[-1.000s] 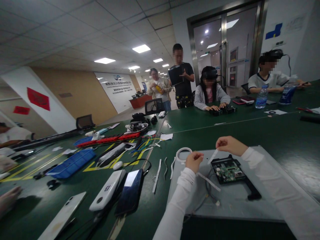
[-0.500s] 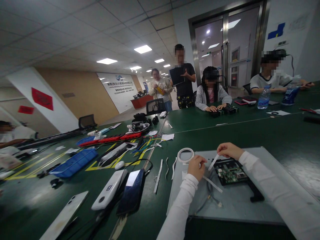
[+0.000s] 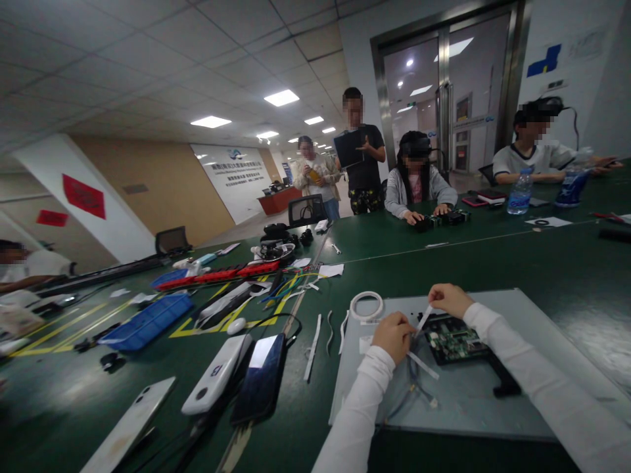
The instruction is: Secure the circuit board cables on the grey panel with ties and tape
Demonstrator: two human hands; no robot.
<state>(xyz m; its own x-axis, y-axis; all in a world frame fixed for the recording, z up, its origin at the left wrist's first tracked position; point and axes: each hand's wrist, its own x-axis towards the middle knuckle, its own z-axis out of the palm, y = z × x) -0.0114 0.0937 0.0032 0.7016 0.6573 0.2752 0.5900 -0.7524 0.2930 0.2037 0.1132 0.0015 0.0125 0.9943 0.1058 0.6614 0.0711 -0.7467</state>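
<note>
My right hand pinches the top end of a short white tape strip just above the left edge of a green circuit board in a black frame. My left hand is closed beside the strip's lower end, its fingertips at the board's left side, where a longer white strip trails to the right. Both hands work over a grey metal panel lying on the green table. A roll of white tape sits at the panel's far left corner. Thin wires run from the board.
Loose white strips, a black phone, a white device and a white phone lie to my left. Further left are a blue tray and a red power strip. Other people sit and stand across the table.
Both hands have dropped from above the panel toward the circuit board, carrying the short strip down to the board's left edge. The view shifted slightly.
</note>
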